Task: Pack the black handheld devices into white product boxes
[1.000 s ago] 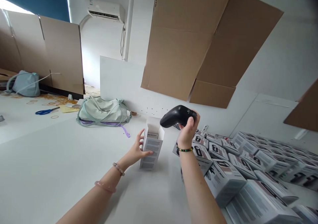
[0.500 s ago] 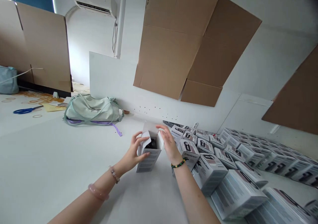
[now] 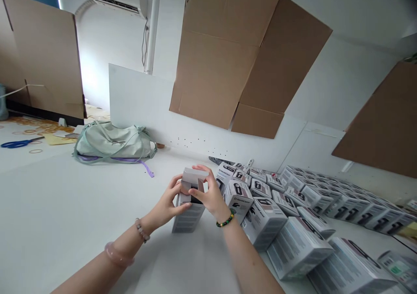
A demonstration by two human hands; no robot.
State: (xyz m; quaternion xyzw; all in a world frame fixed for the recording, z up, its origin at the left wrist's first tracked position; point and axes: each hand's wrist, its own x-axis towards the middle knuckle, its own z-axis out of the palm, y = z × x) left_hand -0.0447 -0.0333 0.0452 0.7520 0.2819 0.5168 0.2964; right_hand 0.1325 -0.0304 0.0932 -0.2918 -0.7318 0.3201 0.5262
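Observation:
A small grey-and-white printed carton (image 3: 187, 220) stands upright on the white table, its top open. My left hand (image 3: 165, 206) is wrapped round its left side, thumb across the front near the upper edge. Over the opening, my right hand (image 3: 212, 195) has its thumb and fingers closed on the right side flap, which is folded partly inward. The back lid flap (image 3: 195, 173) sticks up behind the opening. Something dark shows inside, mostly covered by the flaps and fingers.
Right of my hands stand several similar boxes (image 3: 265, 222), with more packed rows (image 3: 345, 198) beyond. A pale green bag (image 3: 114, 142) lies at the back left, near blue scissors (image 3: 18, 143) and scattered rubber bands (image 3: 28, 131). Cardboard (image 3: 224, 59) hangs on the wall.
My right hand has moved from the carton's right edge to over the opening, with its thumb on the side flap. Both side flaps are now bent further inward. The view has shifted slightly right.

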